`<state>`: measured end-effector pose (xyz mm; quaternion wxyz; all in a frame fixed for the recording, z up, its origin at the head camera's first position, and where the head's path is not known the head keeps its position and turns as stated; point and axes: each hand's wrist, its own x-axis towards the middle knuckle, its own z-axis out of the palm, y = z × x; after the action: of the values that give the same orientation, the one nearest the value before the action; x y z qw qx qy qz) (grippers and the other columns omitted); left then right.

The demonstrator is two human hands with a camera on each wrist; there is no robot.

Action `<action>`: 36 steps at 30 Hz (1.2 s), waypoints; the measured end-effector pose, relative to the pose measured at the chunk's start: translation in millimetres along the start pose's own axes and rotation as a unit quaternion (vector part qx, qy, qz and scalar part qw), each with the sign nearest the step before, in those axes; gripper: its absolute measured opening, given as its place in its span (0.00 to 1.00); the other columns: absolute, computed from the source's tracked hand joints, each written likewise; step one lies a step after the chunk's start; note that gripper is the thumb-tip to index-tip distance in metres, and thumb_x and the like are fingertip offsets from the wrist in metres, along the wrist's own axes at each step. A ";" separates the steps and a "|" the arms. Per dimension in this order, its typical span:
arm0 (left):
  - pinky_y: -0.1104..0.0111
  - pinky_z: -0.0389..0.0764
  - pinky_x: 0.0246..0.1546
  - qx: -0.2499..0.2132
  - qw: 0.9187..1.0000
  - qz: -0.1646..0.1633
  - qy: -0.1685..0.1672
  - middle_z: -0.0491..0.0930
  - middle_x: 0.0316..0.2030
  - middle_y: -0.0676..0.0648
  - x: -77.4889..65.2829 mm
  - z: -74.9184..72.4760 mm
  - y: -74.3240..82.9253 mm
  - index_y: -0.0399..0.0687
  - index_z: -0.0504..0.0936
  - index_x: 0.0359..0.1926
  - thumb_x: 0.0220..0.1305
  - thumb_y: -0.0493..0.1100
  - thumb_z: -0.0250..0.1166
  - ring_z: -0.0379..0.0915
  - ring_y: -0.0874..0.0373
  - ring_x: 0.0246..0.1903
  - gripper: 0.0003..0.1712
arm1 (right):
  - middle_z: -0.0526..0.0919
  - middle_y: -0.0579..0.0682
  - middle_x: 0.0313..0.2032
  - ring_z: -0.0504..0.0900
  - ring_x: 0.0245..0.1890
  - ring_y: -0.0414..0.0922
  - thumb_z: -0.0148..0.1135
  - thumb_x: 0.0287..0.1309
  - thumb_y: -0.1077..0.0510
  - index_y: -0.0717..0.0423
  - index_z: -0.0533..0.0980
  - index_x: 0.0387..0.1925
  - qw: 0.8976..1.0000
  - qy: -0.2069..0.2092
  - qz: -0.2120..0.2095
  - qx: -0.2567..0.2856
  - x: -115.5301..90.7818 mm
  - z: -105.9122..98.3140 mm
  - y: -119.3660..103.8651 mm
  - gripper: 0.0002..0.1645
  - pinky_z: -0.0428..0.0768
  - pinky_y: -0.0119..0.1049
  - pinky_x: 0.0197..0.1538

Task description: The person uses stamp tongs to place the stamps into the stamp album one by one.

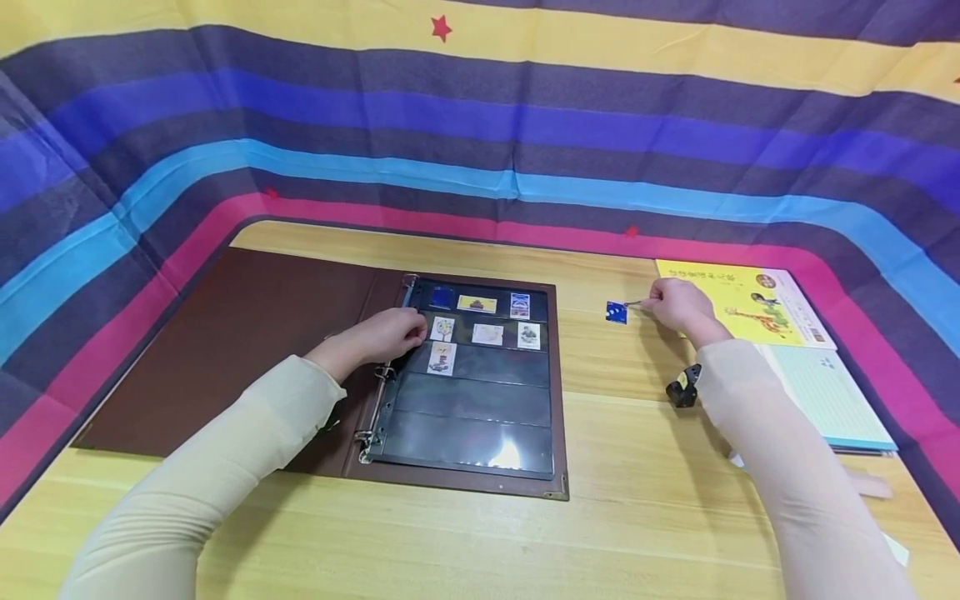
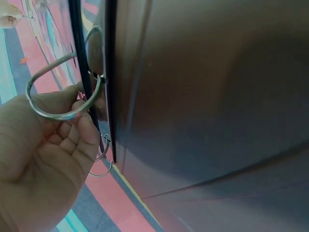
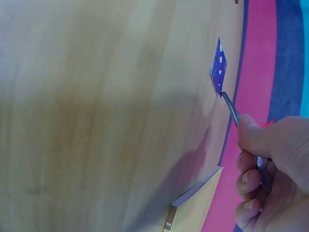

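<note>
My right hand [image 1: 678,307] grips metal tweezers [image 3: 231,107], whose tips pinch a corner of a small blue stamp [image 1: 617,312] with white marks. The stamp is held right of the album, over the wooden table. My left hand [image 1: 390,333] is at the inner edge of the black album page [image 1: 472,396], near the metal rings [image 2: 53,116]. Its thumb and curled fingers pinch at that edge in the left wrist view. Several stamps sit in the page's upper rows, among them a dark blue stamp [image 1: 442,297] and a yellow one [image 1: 477,304].
The album's brown cover [image 1: 247,333] lies open to the left. At right are a yellow picture book [image 1: 750,304] with a giraffe, a lined notepad [image 1: 825,392] and a small black object [image 1: 682,388] by the right wrist. A striped cloth [image 1: 480,125] rises behind the table.
</note>
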<state>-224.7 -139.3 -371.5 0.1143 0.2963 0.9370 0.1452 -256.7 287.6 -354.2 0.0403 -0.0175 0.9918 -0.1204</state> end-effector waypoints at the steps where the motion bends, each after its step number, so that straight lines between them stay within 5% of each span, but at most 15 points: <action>1: 0.69 0.64 0.25 -0.001 1.000 0.000 0.000 0.65 0.24 0.50 0.1 0.2 -0.1 0.46 0.71 0.25 0.55 0.38 0.53 0.61 0.58 0.26 0.04 | 0.67 0.52 0.20 0.65 0.23 0.48 0.52 0.51 0.53 0.56 0.66 0.21 1.000 0.004 -0.002 0.005 -1.0 -0.8 -1.1 0.12 0.60 0.38 0.24; 8: 0.69 0.64 0.26 -0.008 1.000 -0.006 -0.006 0.65 0.25 0.50 -1.1 -1.6 0.5 0.46 0.71 0.26 0.55 0.38 0.53 0.62 0.58 0.26 0.03 | 0.70 0.53 0.22 0.66 0.24 0.49 0.51 0.52 0.52 0.58 0.68 0.24 0.996 0.049 -0.053 0.048 -8.5 -10.2 -20.7 0.13 0.61 0.40 0.28; 21: 0.69 0.64 0.26 -0.024 1.000 0.016 0.002 0.64 0.23 0.50 -2.5 -2.2 -2.4 0.46 0.70 0.25 0.55 0.38 0.53 0.61 0.58 0.25 0.04 | 0.70 0.47 0.19 0.66 0.20 0.44 0.54 0.49 0.53 0.53 0.68 0.23 0.984 0.046 -0.150 0.086 -22.3 21.5 -125.3 0.09 0.63 0.36 0.26; 36: 0.69 0.63 0.25 -0.030 0.999 0.028 0.018 0.64 0.23 0.51 -2.2 -0.6 -4.0 0.46 0.70 0.24 0.55 0.36 0.54 0.61 0.58 0.24 0.05 | 0.68 0.44 0.16 0.66 0.17 0.41 0.55 0.48 0.54 0.52 0.68 0.21 0.982 0.032 -0.179 0.051 -27.6 56.4 -160.1 0.08 0.63 0.33 0.20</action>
<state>-225.2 -143.8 -372.0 0.1025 0.3164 0.9255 0.1814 -220.5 120.1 -368.2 -0.0124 -0.1891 0.9658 -0.1768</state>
